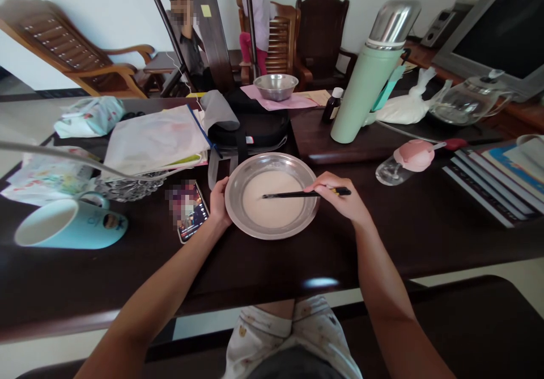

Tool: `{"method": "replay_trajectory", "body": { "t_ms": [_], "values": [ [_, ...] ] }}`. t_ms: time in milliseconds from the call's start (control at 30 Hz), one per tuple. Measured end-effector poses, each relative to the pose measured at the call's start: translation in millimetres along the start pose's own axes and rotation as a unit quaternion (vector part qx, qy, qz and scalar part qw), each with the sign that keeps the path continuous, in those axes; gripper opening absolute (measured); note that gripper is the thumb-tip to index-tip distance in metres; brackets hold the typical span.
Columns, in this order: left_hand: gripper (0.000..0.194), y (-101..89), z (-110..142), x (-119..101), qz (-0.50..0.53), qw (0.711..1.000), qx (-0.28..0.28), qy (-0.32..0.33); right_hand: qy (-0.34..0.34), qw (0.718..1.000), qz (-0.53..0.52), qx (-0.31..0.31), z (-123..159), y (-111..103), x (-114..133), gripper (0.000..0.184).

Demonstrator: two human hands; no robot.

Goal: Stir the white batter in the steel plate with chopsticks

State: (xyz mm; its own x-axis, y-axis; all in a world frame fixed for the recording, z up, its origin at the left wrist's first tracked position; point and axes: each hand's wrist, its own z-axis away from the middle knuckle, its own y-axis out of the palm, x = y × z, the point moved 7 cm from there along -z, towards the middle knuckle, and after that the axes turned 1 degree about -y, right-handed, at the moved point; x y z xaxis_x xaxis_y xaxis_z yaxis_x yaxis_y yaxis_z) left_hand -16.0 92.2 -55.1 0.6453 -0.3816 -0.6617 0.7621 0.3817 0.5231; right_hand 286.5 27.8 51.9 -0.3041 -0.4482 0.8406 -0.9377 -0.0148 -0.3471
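Observation:
A round metal bowl (235, 212) with a wide rim stands on the dark wooden table in front of me. Pale, milky liquid (272, 213) covers its bottom. At the bowl's left side, my left hand (220, 202) grips the rim, its fingers partly hidden beneath and behind it. My right hand (340, 195) is closed around black chopsticks (289, 195) above the right rim. Their tips dip into the liquid near the middle of the bowl. Close by my left hand lies a phone (193, 212) with its screen lit.
A light blue mug (72, 223) is on the left, below a stack of papers (157, 138). A green thermos (365, 84), a pink-lidded bottle (406, 161) and books (497, 181) are on the right. Behind stands a small steel bowl (276, 87). Two people are beyond the table.

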Motion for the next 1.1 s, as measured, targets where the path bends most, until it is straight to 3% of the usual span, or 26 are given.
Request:
{"method": "replay_trajectory", "body": {
  "t_ms": [133, 300, 467, 667, 833, 1000, 1100],
  "values": [
    [0.015, 2.1, 3, 0, 0.002, 1.000, -0.004, -0.005, 0.015, 0.999, -0.032, -0.036, 2, -10, -2, 0.045],
    [0.017, 4.4, 6, -2, -0.005, 1.000, -0.005, -0.003, -0.005, 1.000, -0.021, 0.016, 1, 3, 0, 0.044],
    [0.018, 2.9, 3, -1, -0.011, 1.000, -0.003, -0.001, -0.003, 0.999, -0.013, -0.033, 1, -6, -1, 0.043],
    [0.015, 1.4, 1, -1, -0.003, 1.000, -0.008, 0.006, -0.010, 1.000, -0.019, 0.018, 0, 4, 3, 0.046],
    [0.016, 2.1, 3, -1, 0.005, 1.000, -0.015, 0.000, -0.008, 1.000, -0.003, -0.029, 1, -4, 2, 0.046],
    [0.015, 2.6, 3, 0, 0.002, 1.000, -0.009, -0.005, -0.003, 1.000, -0.028, 0.011, 1, 3, 2, 0.049],
    [0.016, 3.1, 4, -1, -0.004, 1.000, -0.009, -0.004, -0.021, 1.000, 0.002, 0.000, 0, 3, 4, 0.046]
  ]
}}
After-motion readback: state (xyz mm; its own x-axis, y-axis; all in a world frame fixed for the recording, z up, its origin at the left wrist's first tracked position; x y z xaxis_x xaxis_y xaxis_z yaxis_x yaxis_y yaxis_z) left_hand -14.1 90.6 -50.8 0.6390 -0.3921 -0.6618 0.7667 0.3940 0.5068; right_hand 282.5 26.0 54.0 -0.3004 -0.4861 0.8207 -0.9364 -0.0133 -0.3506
